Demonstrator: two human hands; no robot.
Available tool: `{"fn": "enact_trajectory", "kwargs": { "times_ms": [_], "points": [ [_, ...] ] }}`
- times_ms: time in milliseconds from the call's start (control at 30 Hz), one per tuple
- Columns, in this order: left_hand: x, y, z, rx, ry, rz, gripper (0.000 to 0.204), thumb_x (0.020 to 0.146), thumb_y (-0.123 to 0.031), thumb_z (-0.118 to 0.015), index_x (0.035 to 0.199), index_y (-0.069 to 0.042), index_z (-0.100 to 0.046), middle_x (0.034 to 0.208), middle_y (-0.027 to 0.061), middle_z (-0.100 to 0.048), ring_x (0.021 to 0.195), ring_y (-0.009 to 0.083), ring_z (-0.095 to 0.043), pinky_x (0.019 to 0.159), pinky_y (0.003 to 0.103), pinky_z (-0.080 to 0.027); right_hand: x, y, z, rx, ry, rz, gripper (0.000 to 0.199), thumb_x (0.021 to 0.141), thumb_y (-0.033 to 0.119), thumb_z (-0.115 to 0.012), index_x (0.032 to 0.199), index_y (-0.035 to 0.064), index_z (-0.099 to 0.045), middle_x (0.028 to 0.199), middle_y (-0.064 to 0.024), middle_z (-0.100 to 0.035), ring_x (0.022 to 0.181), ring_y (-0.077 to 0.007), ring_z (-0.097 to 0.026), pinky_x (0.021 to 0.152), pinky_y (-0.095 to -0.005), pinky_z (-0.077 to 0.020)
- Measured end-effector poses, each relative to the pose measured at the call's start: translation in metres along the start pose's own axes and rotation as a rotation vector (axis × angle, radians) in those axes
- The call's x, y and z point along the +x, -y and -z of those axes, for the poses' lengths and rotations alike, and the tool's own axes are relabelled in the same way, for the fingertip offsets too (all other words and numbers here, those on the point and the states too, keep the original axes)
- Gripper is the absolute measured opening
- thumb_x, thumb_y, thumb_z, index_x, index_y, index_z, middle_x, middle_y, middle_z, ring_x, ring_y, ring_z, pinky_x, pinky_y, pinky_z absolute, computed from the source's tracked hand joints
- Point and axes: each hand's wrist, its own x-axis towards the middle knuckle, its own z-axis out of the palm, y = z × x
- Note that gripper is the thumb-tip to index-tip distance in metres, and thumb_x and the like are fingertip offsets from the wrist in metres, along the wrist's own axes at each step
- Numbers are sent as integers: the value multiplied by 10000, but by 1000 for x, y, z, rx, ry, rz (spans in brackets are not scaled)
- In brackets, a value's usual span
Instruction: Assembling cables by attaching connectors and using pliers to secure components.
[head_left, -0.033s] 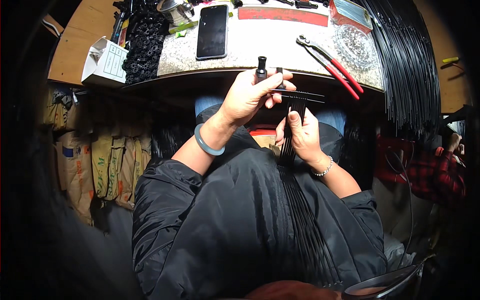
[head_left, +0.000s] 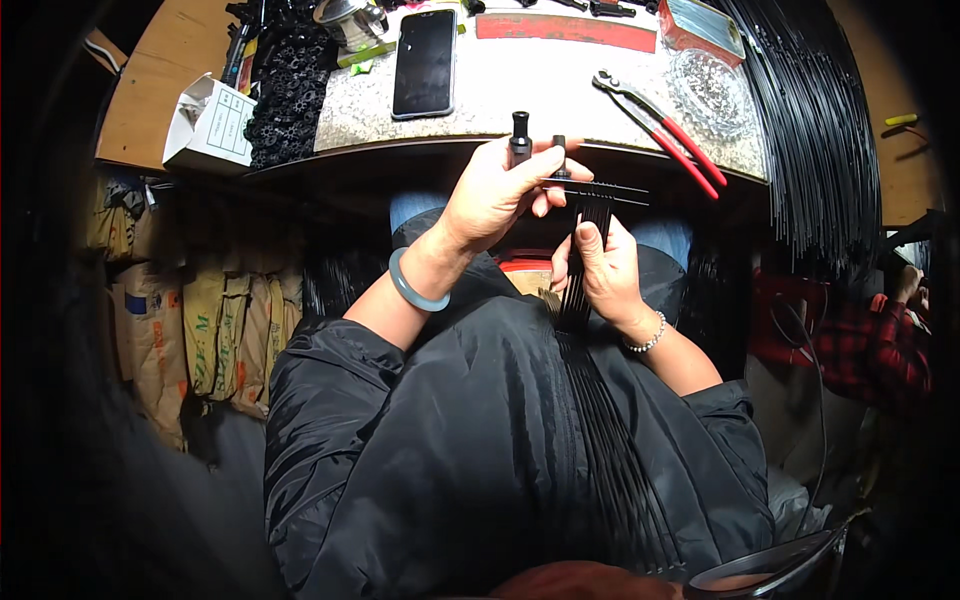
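Observation:
My left hand (head_left: pixel 490 200), with a pale bangle at the wrist, is closed on a black tubular fitting (head_left: pixel 520 138) that pokes up above its thumb side. A second black stubby piece (head_left: pixel 559 155) stands among its fingertips. Just right of the fingertips, thin dark rods (head_left: pixel 625 189) lie crosswise. My right hand (head_left: pixel 608 275), wearing a beaded bracelet, is wrapped round a bundle of thin black rods (head_left: pixel 595 213), its thumb on top. The bundle meets the crosswise rods at its upper end. Long rods (head_left: pixel 615 450) trail down over my dark smock.
On the bench lie a phone (head_left: pixel 424 65), red-handled pliers (head_left: pixel 665 135), a red strip (head_left: pixel 565 32) and a clear round dish (head_left: pixel 710 92). Black small parts (head_left: pixel 290 95) and a white box (head_left: pixel 212 125) stand left; many black rods (head_left: pixel 810 130) hang right. Another person (head_left: pixel 880 340) sits far right.
The black fitting in my left hand has shifted very slightly to the left and up. Both hands otherwise hold the same place.

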Motion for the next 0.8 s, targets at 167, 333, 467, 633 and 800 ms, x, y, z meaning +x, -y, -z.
{"fn": "enact_trajectory", "kwargs": {
  "times_ms": [167, 333, 467, 633, 800],
  "points": [
    [1, 4, 0, -88, 99, -55, 402, 935, -195, -532, 1264, 19, -446, 978, 143, -645, 672, 67, -573, 575, 155, -479, 0, 0, 0, -6, -5, -15, 371, 939, 386, -465, 1027, 26, -443, 605, -88, -574, 466, -115, -541, 455, -215, -459],
    [1, 5, -4, -156, 4, 32, 312, 926, -189, -550, 1152, 24, -528, 987, 145, -636, 671, 72, -558, 592, 169, -481, 1, 1, 1, 12, -9, -19, 369, 939, 387, -468, 1023, 28, -442, 602, -89, -574, 467, -116, -544, 454, -215, -461],
    [1, 7, -1, -154, -4, 43, 257, 913, -183, -577, 1069, 20, -599, 949, 80, -637, 694, 66, -568, 580, 160, -465, 1, 0, 3, 26, -1, -43, 366, 938, 386, -471, 1018, 30, -443, 600, -93, -574, 466, -120, -546, 453, -217, -462],
    [0, 5, -2, -75, -5, 31, 288, 894, -186, -605, 1072, 41, -601, 913, 79, -638, 648, 52, -542, 543, 150, -439, 2, 0, 2, 24, -4, -32, 359, 939, 378, -474, 1010, 28, -447, 598, -95, -573, 464, -121, -543, 454, -218, -461],
    [-1, 7, -3, -48, 12, 12, 321, 879, -188, -628, 1083, 58, -593, 887, 98, -643, 618, 49, -527, 519, 143, -426, 3, -1, 3, 43, 7, -26, 351, 939, 372, -475, 1003, 29, -447, 594, -92, -572, 461, -120, -540, 455, -217, -458]
  ]
}}
